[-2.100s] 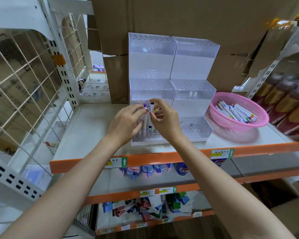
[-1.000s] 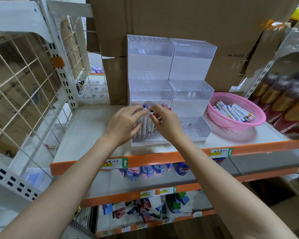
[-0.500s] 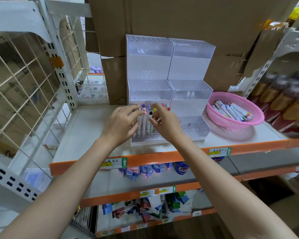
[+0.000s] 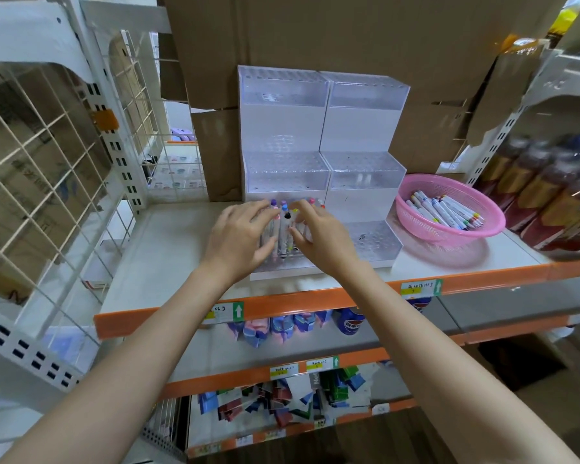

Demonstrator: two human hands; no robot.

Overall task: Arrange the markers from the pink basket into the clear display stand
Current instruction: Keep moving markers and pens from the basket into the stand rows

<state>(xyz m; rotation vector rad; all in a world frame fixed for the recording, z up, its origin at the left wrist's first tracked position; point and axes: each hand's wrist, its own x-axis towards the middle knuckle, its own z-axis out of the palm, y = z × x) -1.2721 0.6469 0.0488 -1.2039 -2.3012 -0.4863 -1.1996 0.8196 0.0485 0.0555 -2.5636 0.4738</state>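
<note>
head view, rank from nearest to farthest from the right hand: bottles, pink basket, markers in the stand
1. markers in the stand, right at the right hand.
2. pink basket, to its right on the shelf.
3. bottles, far right, beyond the basket.

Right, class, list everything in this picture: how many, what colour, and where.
clear display stand: two three-tier units, clear and white, shelf centre
standing markers: several, coloured caps, upright in left unit's lowest tier
pink basket: one, pink, right of stand
loose markers: many, white barrels, lying in basket
shelf: one, orange front edge, under stand
cardboard: several sheets, brown, behind stand
wire grid: one, white, far left
bottles: several, reddish, far right
packets: many, mixed colours, lower shelves
left hand, right hand: one each, flanking standing markers, touching them; grip unclear
</note>
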